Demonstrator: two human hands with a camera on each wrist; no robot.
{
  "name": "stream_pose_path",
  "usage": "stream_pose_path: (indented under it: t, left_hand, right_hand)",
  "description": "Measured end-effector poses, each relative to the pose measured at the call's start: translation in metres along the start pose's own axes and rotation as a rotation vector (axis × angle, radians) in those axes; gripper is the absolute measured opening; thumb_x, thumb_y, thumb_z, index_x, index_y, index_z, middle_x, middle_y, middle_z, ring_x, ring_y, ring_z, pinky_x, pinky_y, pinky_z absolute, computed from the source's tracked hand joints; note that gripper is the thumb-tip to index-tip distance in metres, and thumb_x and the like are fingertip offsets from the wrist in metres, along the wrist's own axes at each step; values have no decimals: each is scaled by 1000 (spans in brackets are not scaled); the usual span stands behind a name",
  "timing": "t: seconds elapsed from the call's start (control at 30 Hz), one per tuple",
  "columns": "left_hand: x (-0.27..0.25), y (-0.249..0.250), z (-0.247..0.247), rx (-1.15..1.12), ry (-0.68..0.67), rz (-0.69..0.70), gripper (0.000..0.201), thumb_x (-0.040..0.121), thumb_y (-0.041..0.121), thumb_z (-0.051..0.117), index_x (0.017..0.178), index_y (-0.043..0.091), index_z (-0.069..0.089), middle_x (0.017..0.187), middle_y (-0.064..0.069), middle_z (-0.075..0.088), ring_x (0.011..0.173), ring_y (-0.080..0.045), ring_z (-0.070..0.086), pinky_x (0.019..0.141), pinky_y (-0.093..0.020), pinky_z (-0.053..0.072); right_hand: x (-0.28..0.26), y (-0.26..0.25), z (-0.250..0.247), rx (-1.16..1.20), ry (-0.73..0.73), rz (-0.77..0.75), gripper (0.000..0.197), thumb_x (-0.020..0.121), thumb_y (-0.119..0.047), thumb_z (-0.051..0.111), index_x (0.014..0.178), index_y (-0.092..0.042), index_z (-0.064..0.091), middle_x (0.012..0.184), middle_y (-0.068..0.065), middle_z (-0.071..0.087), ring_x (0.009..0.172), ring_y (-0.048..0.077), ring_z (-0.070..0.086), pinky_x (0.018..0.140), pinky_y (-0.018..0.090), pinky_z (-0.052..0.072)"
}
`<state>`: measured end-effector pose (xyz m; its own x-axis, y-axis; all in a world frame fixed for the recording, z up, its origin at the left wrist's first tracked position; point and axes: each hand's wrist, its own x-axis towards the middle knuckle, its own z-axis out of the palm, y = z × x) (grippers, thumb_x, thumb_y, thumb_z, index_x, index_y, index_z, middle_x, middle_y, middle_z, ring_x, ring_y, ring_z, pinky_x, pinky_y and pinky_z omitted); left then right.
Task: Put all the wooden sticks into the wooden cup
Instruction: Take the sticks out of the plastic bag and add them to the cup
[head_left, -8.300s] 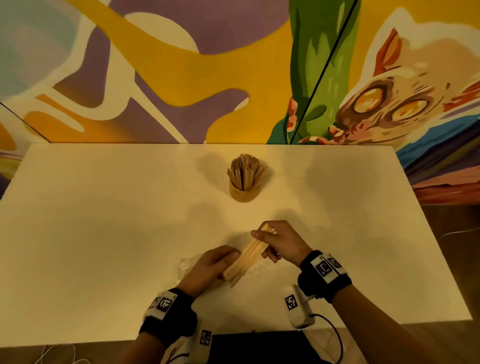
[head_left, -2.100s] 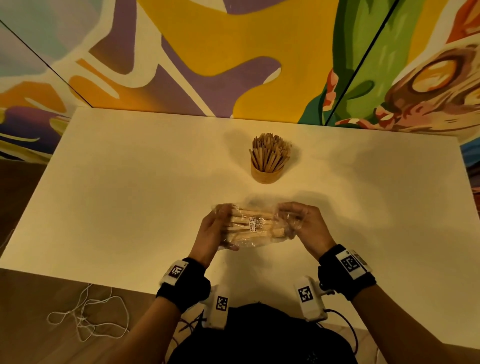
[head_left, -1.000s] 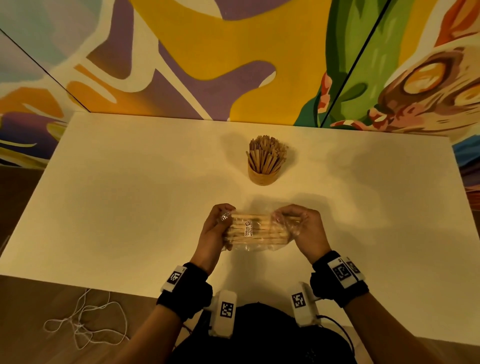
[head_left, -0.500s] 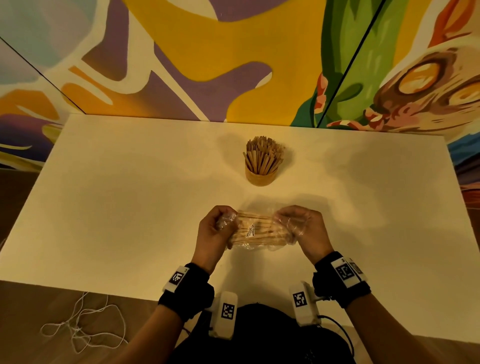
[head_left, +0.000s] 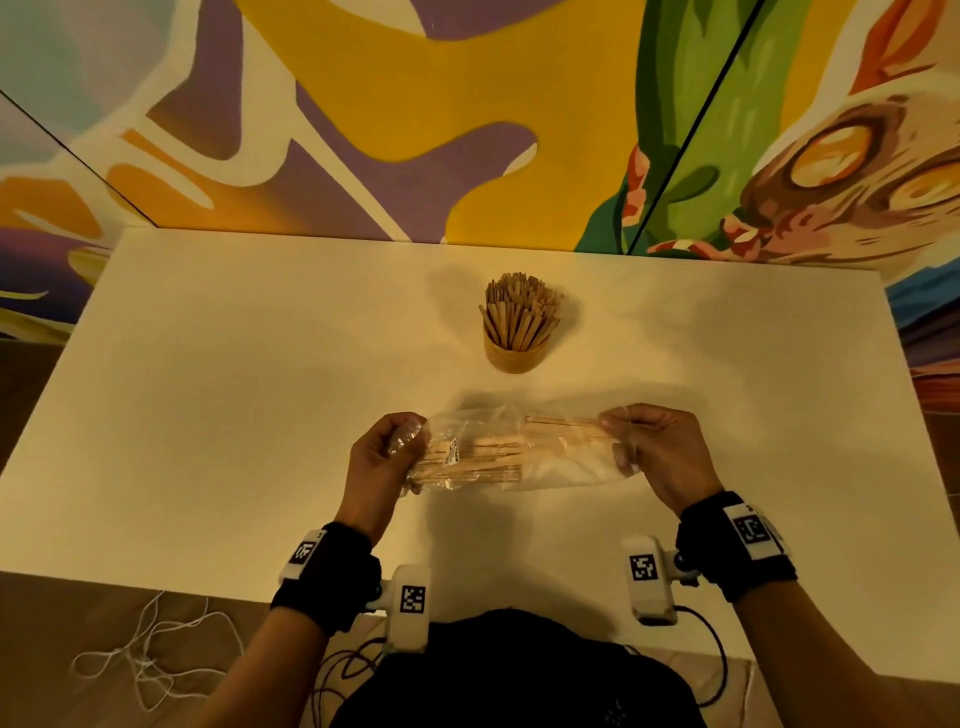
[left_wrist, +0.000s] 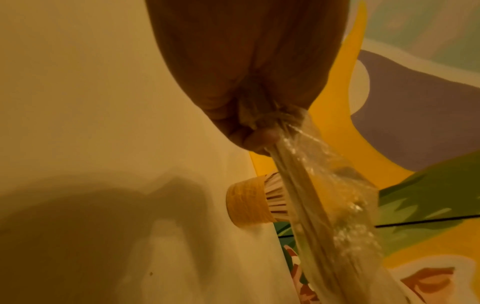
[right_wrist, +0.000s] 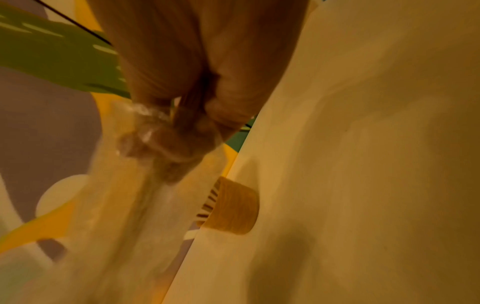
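Note:
A clear plastic bag (head_left: 511, 449) of wooden sticks (head_left: 483, 460) is stretched sideways between both hands above the table. My left hand (head_left: 387, 457) grips the bag's left end, bunched in its fist (left_wrist: 257, 123). My right hand (head_left: 652, 447) pinches the right end (right_wrist: 166, 135). Some sticks (head_left: 563, 422) reach toward the right hand inside the plastic. The wooden cup (head_left: 514, 356) stands behind the bag at mid-table, packed with upright sticks (head_left: 521, 312). It also shows in both wrist views, cup (left_wrist: 246, 205) and cup (right_wrist: 233, 207).
The white table (head_left: 208, 415) stands against a painted mural wall (head_left: 415, 104). A tangle of white cord (head_left: 140, 660) lies on the floor at the lower left. A black cable (head_left: 711, 654) runs from the right wrist camera.
The hands have drawn apart, the right hand moving right, so the bag is stretched longer. The sticks now lie mostly toward the left end.

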<state>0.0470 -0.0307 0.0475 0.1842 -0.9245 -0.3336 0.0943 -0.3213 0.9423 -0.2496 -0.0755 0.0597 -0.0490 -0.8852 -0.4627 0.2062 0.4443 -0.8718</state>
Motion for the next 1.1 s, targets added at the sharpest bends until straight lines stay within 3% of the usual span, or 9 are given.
stream_pose_path:
  t: [0.13,0.27,0.37,0.53,0.7,0.83,0.93,1.03,1.1]
  left_hand:
    - [8,-13,-14,42,-5,-53,9,94,1,56,94,3,64,70,-7,57,46,-16,42,44,-24,36]
    - [13,-25,-25,36,-3,-101,11,95,3,55,96,7,65,65,-6,57,45,-16,42,44,-24,35]
    - [17,-34,-33,-5,2,-141,7,90,10,60,96,9,65,67,-2,59,48,-15,44,45,-22,36]
    - [23,-46,-47,-113,25,-257,14,97,5,49,95,8,63,74,-4,58,49,-11,49,44,-18,38]
    - [27,-70,-74,-122,61,-368,14,96,7,52,107,7,61,83,-6,62,56,-11,59,47,-17,43]
    - [27,-89,-85,92,107,-400,22,96,11,55,117,3,58,100,-18,62,77,-25,60,61,-30,47]
    - [28,-94,-79,239,50,-359,24,94,11,60,117,5,58,109,-22,65,92,-33,63,74,-38,51]
    - [32,-94,-78,445,4,-280,31,88,18,70,117,12,58,116,-13,64,105,-31,60,87,-40,47]
    - [33,-90,-77,565,45,-214,40,86,25,72,121,16,56,123,-6,60,113,-27,56,91,-39,44]
  right_hand:
    - [5,-1,-16,5,25,34,4,81,9,66,83,7,69,58,13,63,37,17,45,39,24,35]
    - [9,5,-24,-30,42,81,5,81,7,67,85,8,69,56,10,60,40,16,46,39,23,35]
    - [14,9,-34,-9,90,92,6,82,8,66,86,8,69,59,11,62,40,16,46,39,24,35]
    - [19,16,-51,16,158,111,5,83,7,66,86,7,70,60,10,61,42,16,46,41,24,36]
    - [17,18,-63,26,217,113,5,84,6,65,84,6,70,56,7,59,44,16,46,42,24,36]
    - [15,17,-74,42,259,91,6,84,6,65,83,4,70,62,10,59,44,16,46,43,24,36]
    - [14,17,-73,31,249,87,6,84,6,65,83,5,70,63,12,58,45,17,46,43,24,36]
    - [13,20,-64,37,230,82,5,85,6,65,85,6,70,63,13,58,45,17,46,43,25,37]
    - [12,22,-54,54,210,87,5,84,6,65,85,7,70,64,13,58,44,17,46,43,25,37]
